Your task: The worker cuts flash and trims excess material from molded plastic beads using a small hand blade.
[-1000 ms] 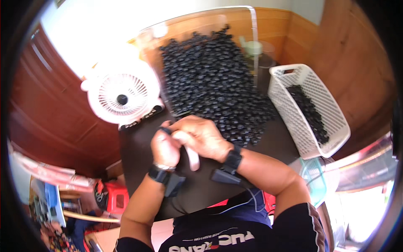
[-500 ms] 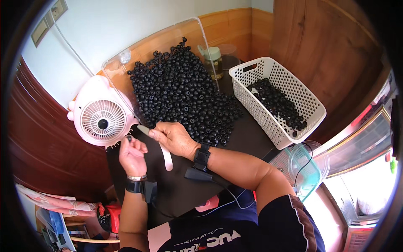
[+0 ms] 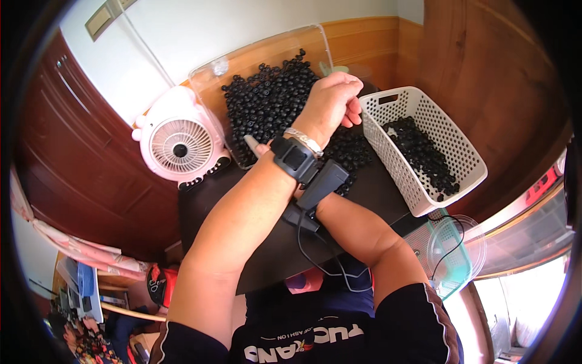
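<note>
Head view, left hand [image 3: 330,100] curled closed over glossy black beads [image 3: 267,100], heaped, right hand hidden, grip unclear

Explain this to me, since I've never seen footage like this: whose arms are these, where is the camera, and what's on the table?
There is no machine here. A person wears a wide-angle camera on the head that looks down at their own arms, so edges bend. The left hand reaches across, loosely closed, over a pile of small black round pieces beside a white basket holding more of them. I cannot tell whether it holds anything. The right forearm runs underneath, its hand hidden. A small pink fan stands on the dark table.
</note>
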Motion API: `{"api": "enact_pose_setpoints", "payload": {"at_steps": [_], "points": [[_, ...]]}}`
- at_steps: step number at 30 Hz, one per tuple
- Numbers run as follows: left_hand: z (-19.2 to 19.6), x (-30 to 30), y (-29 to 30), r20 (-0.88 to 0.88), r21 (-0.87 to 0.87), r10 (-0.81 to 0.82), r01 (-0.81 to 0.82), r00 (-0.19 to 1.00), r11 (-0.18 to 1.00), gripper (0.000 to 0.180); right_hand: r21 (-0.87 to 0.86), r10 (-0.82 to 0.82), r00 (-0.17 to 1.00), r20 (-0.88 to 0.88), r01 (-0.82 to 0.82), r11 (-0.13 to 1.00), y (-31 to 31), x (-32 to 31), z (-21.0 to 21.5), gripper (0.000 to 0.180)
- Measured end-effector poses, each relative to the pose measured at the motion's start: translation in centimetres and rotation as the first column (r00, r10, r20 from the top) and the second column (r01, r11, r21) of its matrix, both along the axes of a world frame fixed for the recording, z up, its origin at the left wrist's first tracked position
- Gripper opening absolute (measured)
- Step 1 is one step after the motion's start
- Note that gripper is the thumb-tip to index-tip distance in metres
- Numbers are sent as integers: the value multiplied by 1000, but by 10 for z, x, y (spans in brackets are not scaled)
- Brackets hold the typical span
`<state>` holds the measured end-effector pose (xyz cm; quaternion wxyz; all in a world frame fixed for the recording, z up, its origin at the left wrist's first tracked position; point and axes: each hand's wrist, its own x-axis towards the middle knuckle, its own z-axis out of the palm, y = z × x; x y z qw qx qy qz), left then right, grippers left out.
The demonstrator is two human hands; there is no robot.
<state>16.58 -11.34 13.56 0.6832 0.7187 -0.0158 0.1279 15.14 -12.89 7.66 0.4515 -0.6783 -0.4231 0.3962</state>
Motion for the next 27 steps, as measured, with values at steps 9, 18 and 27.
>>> {"api": "enact_pose_setpoints", "payload": {"at_steps": [9,18,27], "points": [[-70,-112,126,-173,130,394,-376,902,917,20,563,-465,794,-392,607,561,45,47,-83,32],[-141,-124,130,-298,662,412,-125,861,739,25,590,-447,827,-341,559,582,41,48,-84,36],[-138,-112,106,-241,892,461,8,854,451,23,570,-431,833,-348,553,608,42,36,-81,37]]}}
